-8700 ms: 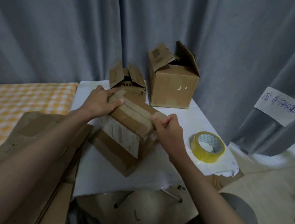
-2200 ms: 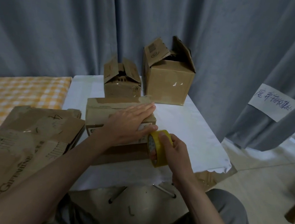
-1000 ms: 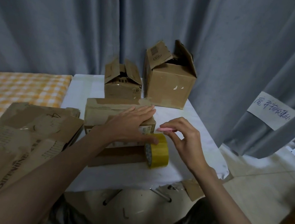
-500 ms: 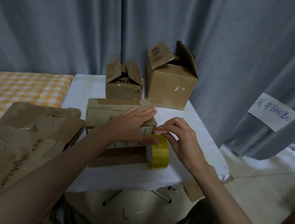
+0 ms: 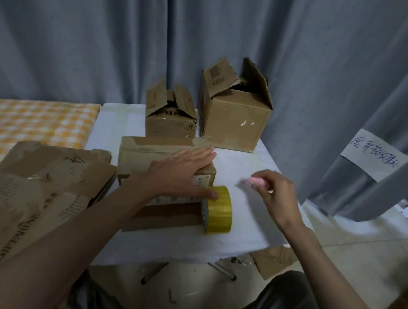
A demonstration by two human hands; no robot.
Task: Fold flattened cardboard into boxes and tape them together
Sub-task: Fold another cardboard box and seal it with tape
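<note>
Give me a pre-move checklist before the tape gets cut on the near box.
1. Near box held down: ok, left hand lies flat on its top.
2. Tape roll steadied: ok, it stands on edge against the box with the left thumb on it.
3. Cutter in hand: ok, right hand pinches a small pink object; whether it has a blade, cannot tell, blurred.
4. Tape strip laid across the seam: cannot tell, hand covers it.
5. Cutter at the tape: not ok, right hand is off to the side, apart from the roll.
</note>
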